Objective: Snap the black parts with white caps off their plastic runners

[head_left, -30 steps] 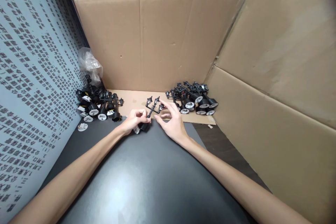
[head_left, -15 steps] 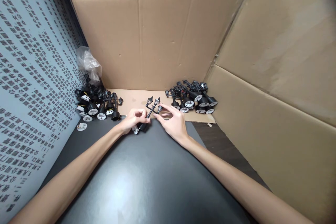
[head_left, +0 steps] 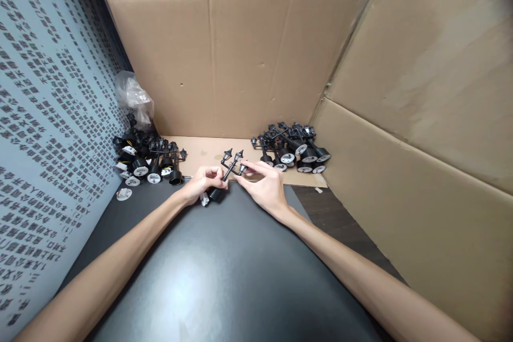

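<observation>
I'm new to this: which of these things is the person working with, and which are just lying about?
In use: left hand, right hand, small black twin-lantern lamp post, left pile of lamp posts, right pile of lamp posts.
Lying about: crumpled plastic bag, cardboard sheet, cardboard box wall.

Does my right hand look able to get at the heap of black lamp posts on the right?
Probably yes. The right hand sits close to the heap, only bare cardboard between them, but its fingers are on the lamp post, so it would likely let go first.
</observation>
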Action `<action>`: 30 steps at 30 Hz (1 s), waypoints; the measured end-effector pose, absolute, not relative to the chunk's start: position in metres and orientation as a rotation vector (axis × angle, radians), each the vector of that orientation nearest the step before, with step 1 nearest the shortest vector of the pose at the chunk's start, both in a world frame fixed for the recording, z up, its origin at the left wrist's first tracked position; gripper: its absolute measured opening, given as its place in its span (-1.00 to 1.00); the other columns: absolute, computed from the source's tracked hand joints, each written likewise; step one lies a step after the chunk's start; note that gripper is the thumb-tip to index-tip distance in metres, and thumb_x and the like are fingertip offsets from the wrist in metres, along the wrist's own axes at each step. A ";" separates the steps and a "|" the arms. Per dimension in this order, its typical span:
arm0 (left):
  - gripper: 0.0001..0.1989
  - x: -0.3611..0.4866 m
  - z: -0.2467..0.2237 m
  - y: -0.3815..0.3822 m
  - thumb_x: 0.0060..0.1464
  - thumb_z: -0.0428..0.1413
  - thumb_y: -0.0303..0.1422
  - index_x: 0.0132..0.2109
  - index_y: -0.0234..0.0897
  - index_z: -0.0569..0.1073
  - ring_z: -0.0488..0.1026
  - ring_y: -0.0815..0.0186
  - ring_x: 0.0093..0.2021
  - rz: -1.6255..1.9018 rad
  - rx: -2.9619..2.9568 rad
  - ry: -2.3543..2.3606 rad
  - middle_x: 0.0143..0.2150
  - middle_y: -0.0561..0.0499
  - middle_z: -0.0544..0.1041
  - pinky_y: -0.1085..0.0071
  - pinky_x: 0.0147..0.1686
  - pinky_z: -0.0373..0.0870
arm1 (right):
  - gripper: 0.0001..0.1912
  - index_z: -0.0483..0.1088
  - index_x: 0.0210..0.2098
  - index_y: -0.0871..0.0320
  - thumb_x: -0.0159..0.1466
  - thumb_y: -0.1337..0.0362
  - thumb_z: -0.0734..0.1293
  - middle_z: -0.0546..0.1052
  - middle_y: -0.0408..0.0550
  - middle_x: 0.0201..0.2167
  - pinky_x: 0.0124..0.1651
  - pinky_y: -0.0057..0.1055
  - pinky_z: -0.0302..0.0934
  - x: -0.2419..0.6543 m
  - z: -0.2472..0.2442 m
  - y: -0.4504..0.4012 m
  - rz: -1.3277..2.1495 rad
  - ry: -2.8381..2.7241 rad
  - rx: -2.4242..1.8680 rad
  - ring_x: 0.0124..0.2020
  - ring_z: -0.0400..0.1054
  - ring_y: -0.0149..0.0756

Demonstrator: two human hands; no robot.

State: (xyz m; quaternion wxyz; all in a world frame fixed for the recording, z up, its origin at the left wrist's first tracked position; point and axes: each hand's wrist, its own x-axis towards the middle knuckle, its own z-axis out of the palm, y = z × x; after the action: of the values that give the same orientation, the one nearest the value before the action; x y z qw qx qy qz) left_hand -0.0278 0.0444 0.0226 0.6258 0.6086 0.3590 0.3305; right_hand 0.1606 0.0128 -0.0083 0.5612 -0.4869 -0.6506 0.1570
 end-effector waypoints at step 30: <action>-0.65 -0.033 0.016 0.046 0.14 0.15 -0.23 0.06 -0.23 0.43 0.45 0.30 -0.23 1.174 2.123 1.111 -0.07 -0.09 0.48 0.47 -0.40 0.36 | -0.61 0.38 -0.02 0.10 0.16 0.24 0.41 0.49 0.04 -0.04 -0.18 -0.27 0.40 0.160 -0.012 0.024 0.716 -1.494 -1.067 -0.16 0.42 -0.24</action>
State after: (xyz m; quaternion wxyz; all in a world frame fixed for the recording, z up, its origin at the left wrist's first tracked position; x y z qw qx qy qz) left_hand -0.0329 0.0458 0.0162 0.2346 0.7734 0.4048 0.4277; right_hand 0.1605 0.0237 -0.0125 0.5525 -0.4512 -0.6320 0.3030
